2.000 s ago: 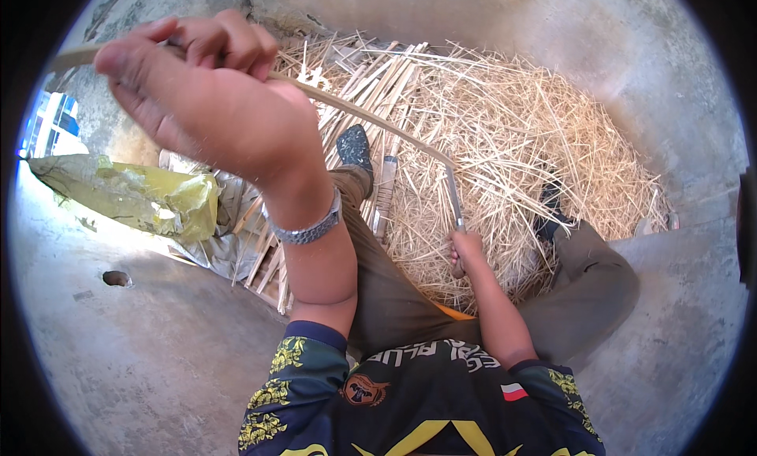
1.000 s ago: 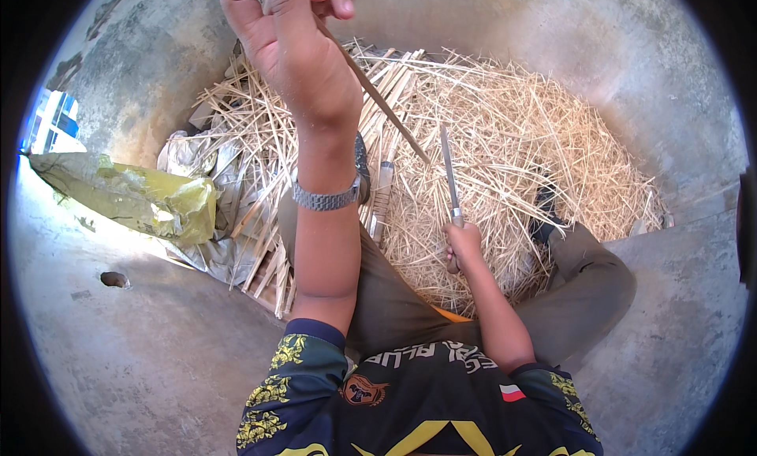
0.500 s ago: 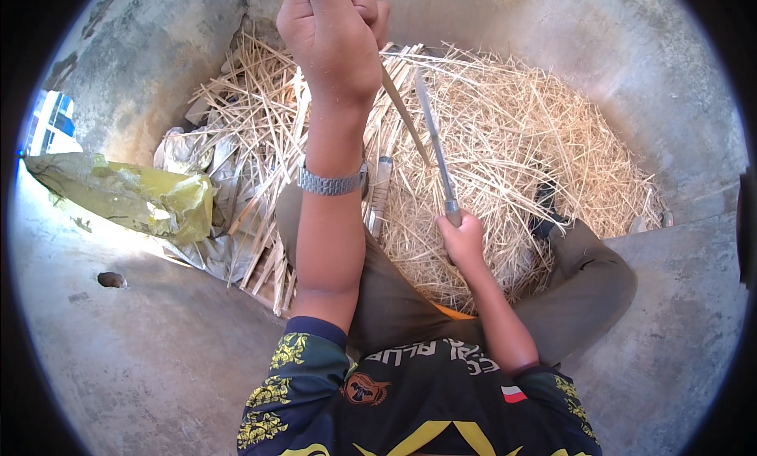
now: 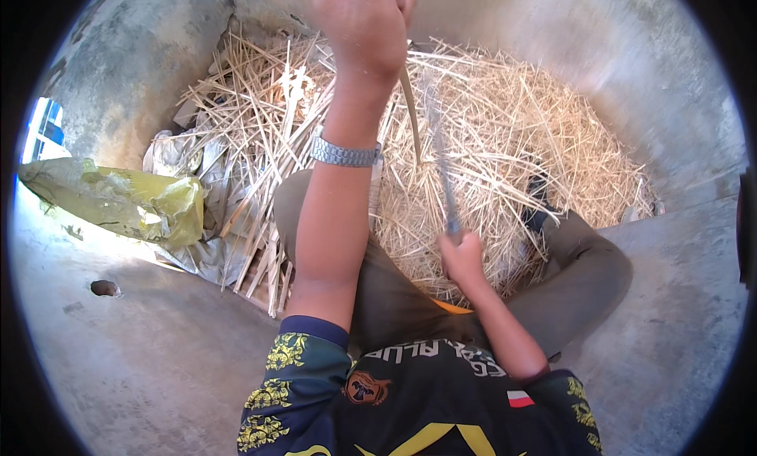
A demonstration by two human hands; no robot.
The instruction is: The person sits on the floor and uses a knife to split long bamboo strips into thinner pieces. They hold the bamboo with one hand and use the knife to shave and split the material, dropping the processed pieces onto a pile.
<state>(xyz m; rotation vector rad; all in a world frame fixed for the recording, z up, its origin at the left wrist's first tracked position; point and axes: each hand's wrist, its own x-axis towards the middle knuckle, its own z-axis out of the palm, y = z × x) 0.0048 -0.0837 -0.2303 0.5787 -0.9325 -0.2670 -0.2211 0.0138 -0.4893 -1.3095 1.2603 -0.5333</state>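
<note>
My left hand (image 4: 367, 30) is raised at the top edge, its fingers closed around a bamboo strip (image 4: 412, 113) that hangs down behind the wrist. The hand hides the strip's upper part. Lower down and to the right, my right hand (image 4: 463, 259) grips the handle of a long, narrow-bladed knife (image 4: 441, 160). Its blade points away from me, blurred, just right of the strip's lower end; whether they touch I cannot tell. A metal-band watch (image 4: 345, 153) is on my left wrist.
Pale shavings (image 4: 505, 125) cover the floor between my bent legs and the curved concrete wall (image 4: 654, 77). Loose bamboo strips (image 4: 252, 132) lie in a heap at the left. Beside them is a yellowish plastic sack (image 4: 158, 203). The concrete on the left has a hole (image 4: 105, 288).
My left hand has shifted right with the strip, which now hangs more upright. The knife blade has become blurred with motion, and my right hand sits slightly lower.
</note>
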